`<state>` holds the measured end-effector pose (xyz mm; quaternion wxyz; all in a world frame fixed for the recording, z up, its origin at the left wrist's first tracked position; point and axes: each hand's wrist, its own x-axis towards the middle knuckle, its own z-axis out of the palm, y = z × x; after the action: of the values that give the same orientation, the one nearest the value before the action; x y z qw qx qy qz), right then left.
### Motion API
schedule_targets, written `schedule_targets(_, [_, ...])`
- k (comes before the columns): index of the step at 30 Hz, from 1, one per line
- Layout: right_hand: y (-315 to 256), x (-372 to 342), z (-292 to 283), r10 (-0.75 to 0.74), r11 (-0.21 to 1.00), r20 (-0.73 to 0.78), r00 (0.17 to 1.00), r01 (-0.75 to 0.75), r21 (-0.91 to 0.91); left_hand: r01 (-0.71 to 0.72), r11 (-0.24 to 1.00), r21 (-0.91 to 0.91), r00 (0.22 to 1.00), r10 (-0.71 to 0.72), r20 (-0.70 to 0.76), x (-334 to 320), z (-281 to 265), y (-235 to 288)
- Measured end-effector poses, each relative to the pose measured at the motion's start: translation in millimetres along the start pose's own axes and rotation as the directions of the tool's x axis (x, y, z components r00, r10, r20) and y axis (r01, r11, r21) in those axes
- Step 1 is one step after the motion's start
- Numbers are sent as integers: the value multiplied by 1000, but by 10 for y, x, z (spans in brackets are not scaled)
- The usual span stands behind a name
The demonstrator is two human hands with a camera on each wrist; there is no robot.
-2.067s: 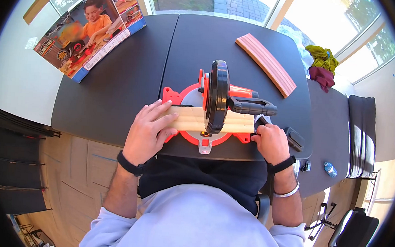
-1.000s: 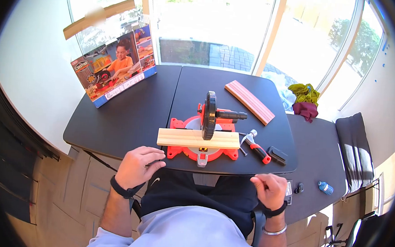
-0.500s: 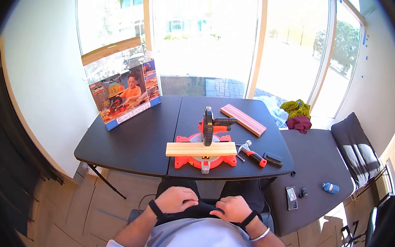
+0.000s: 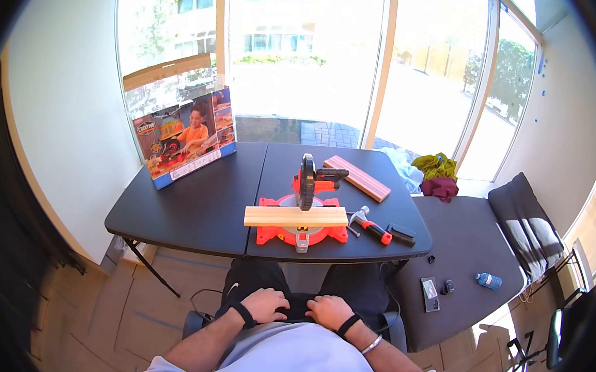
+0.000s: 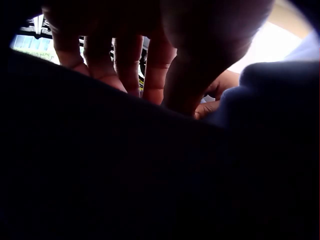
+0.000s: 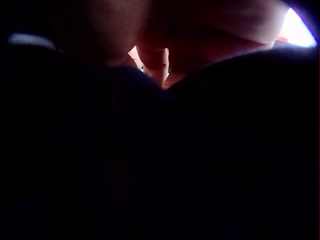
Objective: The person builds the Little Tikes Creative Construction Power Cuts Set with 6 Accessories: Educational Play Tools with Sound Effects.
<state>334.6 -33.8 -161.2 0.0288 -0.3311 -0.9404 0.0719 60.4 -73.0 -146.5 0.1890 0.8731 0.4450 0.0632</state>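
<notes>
In the head view both hands rest on the lap, apart from the table and holding nothing. The left hand [image 4: 267, 305] lies on the dark trousers with its fingers relaxed; the left wrist view shows those fingers [image 5: 127, 67] spread a little, above dark cloth. Close beside it, the right hand [image 4: 330, 312] rests the same way. Its wrist view is mostly dark cloth. On the table ahead stands a red and black toy miter saw [image 4: 306, 180], with a pale wooden board [image 4: 272, 216] lying across its base under the round blade guard.
Right of the saw lie a red-handled hammer [image 4: 377, 232] and a black case [image 4: 401, 235]. A pink striped board [image 4: 363, 180] sits behind them on the black table [image 4: 194, 210]. The toy's box [image 4: 185, 141] stands back left. A dark bench [image 4: 458, 237] at right bears a blue bottle [image 4: 489, 281].
Both hands have let go of the board at the saw and moved back to the lap. The head view has tilted up, showing more of the windows. Board and saw stay on the table.
</notes>
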Motion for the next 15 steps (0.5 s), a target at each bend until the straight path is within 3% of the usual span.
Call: schedule_targets(15, [55,88,-51,3,999,59,998,-5,33,18,1000,-13,999,-18,48,100,42,-120])
